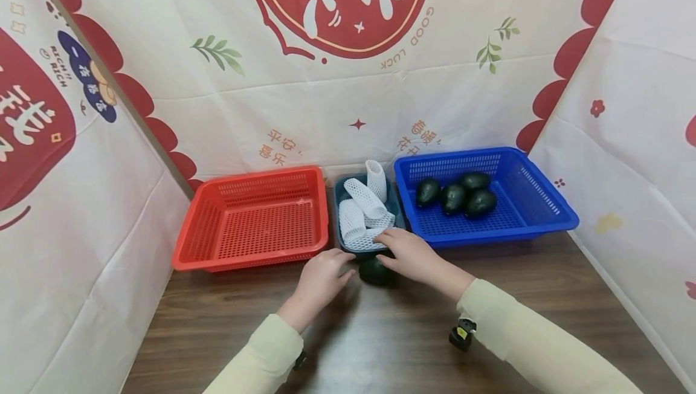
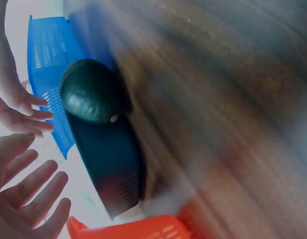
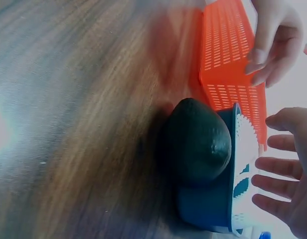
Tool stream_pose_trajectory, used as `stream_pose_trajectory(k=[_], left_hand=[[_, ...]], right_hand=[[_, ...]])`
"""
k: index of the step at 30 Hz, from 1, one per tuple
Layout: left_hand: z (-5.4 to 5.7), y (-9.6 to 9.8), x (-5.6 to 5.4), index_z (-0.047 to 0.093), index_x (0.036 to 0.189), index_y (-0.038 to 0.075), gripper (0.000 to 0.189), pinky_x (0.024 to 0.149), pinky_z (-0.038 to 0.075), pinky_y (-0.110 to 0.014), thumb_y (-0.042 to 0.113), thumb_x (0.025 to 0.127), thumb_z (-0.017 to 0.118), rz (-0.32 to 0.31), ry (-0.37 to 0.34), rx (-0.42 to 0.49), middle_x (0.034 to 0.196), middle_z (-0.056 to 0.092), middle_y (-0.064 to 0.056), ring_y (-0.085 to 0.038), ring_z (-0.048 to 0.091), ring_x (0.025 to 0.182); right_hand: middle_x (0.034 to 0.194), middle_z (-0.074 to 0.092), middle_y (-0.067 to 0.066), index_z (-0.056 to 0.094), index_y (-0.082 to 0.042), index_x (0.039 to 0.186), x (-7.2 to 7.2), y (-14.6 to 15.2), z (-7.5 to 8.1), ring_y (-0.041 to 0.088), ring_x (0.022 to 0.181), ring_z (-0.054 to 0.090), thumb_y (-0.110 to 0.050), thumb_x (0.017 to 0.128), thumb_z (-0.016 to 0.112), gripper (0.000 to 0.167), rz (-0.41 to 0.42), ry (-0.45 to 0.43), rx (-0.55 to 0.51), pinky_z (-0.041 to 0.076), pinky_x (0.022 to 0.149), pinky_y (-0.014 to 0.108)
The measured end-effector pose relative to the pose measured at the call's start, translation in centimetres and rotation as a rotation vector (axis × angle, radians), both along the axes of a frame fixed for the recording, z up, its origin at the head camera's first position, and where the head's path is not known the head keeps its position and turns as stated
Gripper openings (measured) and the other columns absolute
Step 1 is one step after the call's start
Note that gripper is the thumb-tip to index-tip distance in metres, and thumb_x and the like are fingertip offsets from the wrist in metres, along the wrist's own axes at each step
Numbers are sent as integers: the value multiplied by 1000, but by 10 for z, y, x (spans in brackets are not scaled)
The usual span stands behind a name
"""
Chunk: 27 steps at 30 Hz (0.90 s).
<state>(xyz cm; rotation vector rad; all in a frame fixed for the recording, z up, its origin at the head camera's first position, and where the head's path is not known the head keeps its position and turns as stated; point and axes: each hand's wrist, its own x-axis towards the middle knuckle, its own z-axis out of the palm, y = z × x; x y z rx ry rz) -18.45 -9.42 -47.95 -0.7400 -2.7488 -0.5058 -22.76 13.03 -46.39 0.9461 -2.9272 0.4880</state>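
Observation:
A dark green avocado (image 1: 375, 271) lies on the wooden table, right before a small teal basket (image 1: 399, 216). White foam net sleeves (image 1: 365, 197) fill that basket. My left hand (image 1: 322, 279) hovers left of the avocado, fingers loosely extended. To its right, my right hand (image 1: 410, 254) reaches over the basket's front edge, its fingertips close over the nearest sleeve. In the right wrist view the fingers of the right hand (image 3: 288, 174) are spread and apart from the avocado (image 3: 197, 142). Both hands hold nothing.
A red basket (image 1: 250, 258) stands to the left with only its bare mesh floor showing. On the right, a blue basket (image 1: 511, 222) contains several avocados (image 1: 454, 198). A printed white cloth (image 1: 326, 104) walls the back and both sides of the table.

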Motion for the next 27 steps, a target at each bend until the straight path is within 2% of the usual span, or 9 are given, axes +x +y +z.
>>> stream_pose_trajectory(k=[3,6,12,21,27], left_hand=[[6,-4,-1,74,109,12,29,80,55,-35,24,83,78,8,30,-6,100,70,-4,-18,66,89],[11,-6,-2,74,110,13,29,80,55,-35,24,83,78,26,31,-1,100,70,-3,-18,66,89],[12,-9,-5,74,109,13,28,79,55,-34,24,84,78,40,37,-13,100,70,-2,-17,65,89],[15,-11,-8,74,107,13,24,74,56,-33,24,85,77,23,86,-11,98,70,-2,-17,66,86],[20,-14,-9,74,108,12,25,75,55,-33,23,86,75,16,109,9,98,70,-2,-17,66,87]], right_hand=[[114,64,6,68,-9,118,-7,-7,-1,23,106,60,-28,89,71,34,-3,6,5,49,91,41],[111,65,5,68,-9,117,-15,-15,-4,22,103,61,-29,90,70,34,-9,12,5,50,89,40],[115,63,7,68,-9,118,-26,-28,-10,23,106,60,-29,90,70,35,-43,-26,19,50,91,42],[125,59,12,65,-7,125,-34,-36,-15,27,112,58,-34,91,68,44,-79,-88,59,48,93,45],[127,59,13,64,-2,126,-35,-35,-7,28,113,59,-33,93,64,46,-115,-64,50,48,94,45]])
